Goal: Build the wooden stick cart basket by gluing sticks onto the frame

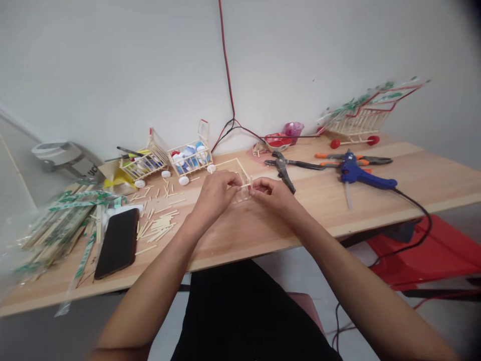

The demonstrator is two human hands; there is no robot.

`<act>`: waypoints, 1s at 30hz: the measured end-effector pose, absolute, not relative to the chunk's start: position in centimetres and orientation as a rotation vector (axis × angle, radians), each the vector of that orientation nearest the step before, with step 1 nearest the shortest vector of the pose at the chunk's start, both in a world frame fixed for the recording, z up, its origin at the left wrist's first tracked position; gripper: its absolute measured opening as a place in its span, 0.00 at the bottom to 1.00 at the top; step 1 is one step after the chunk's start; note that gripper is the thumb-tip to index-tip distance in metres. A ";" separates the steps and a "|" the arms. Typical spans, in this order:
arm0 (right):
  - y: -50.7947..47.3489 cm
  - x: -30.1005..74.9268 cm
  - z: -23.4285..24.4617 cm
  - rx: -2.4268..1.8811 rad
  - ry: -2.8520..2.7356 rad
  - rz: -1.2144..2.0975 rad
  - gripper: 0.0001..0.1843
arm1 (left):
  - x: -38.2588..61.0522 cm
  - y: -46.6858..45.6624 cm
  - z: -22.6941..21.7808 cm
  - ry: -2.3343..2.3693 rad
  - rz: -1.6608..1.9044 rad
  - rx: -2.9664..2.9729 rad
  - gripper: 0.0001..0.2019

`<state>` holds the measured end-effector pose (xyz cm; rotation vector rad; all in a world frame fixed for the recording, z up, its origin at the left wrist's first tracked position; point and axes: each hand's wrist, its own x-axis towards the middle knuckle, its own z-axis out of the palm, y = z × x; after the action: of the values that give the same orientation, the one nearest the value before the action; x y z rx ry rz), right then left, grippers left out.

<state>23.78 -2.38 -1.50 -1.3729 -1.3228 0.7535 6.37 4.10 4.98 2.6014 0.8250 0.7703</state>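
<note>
My left hand (pixel 215 194) and my right hand (pixel 272 195) meet above the wooden table (pixel 233 240), their fingertips pinching a thin wooden stick (pixel 245 186). That stick lies against a small open frame of glued wooden sticks (pixel 240 173), which stands partly behind my fingers. Its lower part is hidden by my hands. Loose wooden sticks (pixel 158 225) lie scattered to the left of my left hand. Black-handled shears (pixel 281 171) rest just beyond my right hand, not touching it.
Two small stick carts on white wheels (pixel 190 158) hold bottle caps at the back. A black phone (pixel 118 243) and wrapped stick bundles (pixel 56 228) lie at left. A blue glue gun (pixel 361 173), orange-handled pliers (pixel 353 159) and a larger stick cart (pixel 361 120) sit at right.
</note>
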 end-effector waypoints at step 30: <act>-3.0 24.2 -1.1 -1.420 -1.180 0.487 0.11 | 6.5 4.4 6.0 0.933 0.776 2.508 0.04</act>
<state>24.17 -2.98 -1.13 -1.4196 -1.1803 0.4873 6.51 4.42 6.01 2.5082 0.9326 0.7762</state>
